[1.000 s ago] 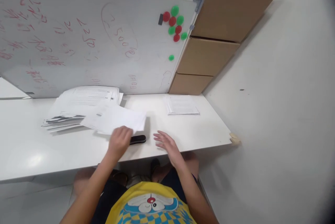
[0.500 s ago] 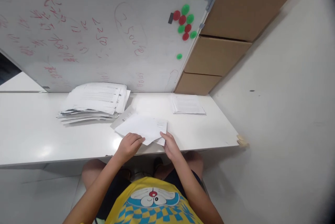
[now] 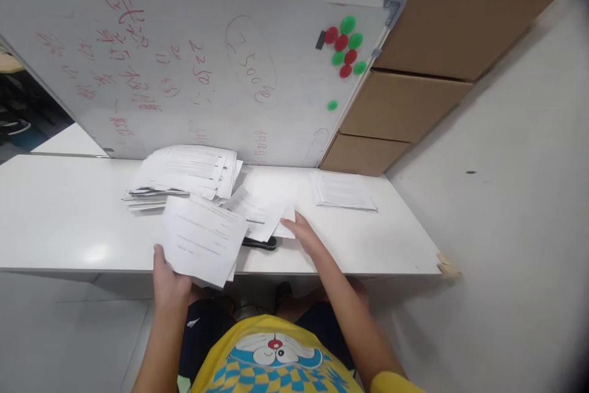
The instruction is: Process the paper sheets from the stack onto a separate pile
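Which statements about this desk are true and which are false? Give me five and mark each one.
1. The left hand holds printed sheets. True.
2. The right hand is empty. False: it holds other papers.
3. A black object on the white table is partly hidden by paper. True.
4. The round magnets on the whiteboard are all green. False: some are red.
5. The thick paper stack is to the right of the thin one. False: it is to the left.
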Action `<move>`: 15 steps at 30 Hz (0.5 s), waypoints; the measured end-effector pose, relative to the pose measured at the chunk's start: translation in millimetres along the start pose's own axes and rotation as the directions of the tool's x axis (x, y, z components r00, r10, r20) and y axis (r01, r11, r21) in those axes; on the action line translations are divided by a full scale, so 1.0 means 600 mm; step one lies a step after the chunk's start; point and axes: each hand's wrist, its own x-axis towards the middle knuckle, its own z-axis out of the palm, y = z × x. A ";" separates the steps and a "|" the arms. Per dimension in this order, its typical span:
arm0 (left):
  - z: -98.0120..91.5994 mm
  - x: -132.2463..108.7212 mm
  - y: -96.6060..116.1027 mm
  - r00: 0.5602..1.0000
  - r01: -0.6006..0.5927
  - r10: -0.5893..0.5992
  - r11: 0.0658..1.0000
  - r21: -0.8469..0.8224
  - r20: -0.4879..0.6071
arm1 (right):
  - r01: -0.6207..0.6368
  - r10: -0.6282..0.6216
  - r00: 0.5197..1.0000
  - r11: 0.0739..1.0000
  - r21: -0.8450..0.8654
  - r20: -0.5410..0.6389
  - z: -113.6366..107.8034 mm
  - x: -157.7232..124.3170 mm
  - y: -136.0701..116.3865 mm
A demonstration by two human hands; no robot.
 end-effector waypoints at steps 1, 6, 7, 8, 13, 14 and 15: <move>-0.011 0.008 -0.004 0.995 0.096 -0.096 0.995 -0.021 -0.001 | -0.044 0.044 0.997 0.999 0.000 0.057 -0.003 0.017 -0.010; -0.053 0.030 -0.047 0.957 0.236 -0.246 0.968 -0.086 -0.152 | -0.151 0.160 0.976 0.986 -0.068 0.148 0.001 0.077 -0.029; -0.055 0.030 -0.053 0.954 0.226 -0.241 0.969 -0.095 -0.181 | -0.139 0.150 0.980 0.986 -0.091 0.130 0.009 0.083 -0.025; -0.055 0.030 -0.058 0.952 0.215 -0.232 0.971 -0.105 -0.200 | -0.123 0.136 0.985 0.986 -0.113 0.110 0.019 0.088 -0.021; -0.048 0.019 -0.065 0.970 0.048 -0.079 0.989 -0.137 -0.232 | 0.035 -0.030 0.999 0.962 -0.271 0.026 0.057 0.100 -0.014; -0.048 0.017 -0.067 0.971 0.018 -0.051 0.990 -0.142 -0.234 | 0.093 -0.093 0.996 0.946 -0.311 0.015 0.056 0.101 -0.023; -0.049 0.015 -0.069 0.971 -0.002 -0.033 0.989 -0.146 -0.237 | 0.166 -0.172 0.985 0.921 -0.352 0.012 0.053 0.100 -0.036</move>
